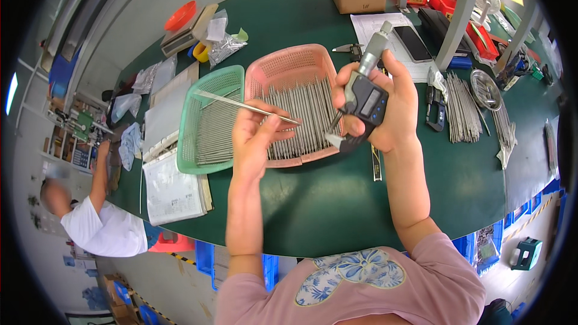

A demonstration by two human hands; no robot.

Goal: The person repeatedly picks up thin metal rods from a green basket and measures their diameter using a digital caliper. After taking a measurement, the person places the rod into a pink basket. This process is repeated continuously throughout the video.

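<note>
Left hand (256, 135) pinches thin steel rod (241, 104), long axis pointing right toward digital micrometer (364, 93) gripped in right hand (385, 105), tip just short of anvil

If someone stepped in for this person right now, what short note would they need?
Left hand: pinches one thin metal rod, tip toward the gauge.
Right hand: grips a digital micrometer, raised over the table.
Pink basket: a full layer of rods.
Green basket: a smaller layer of rods.
More rods lie loose on the green table, to the right.
Done or left: cannot tell from here.
</note>
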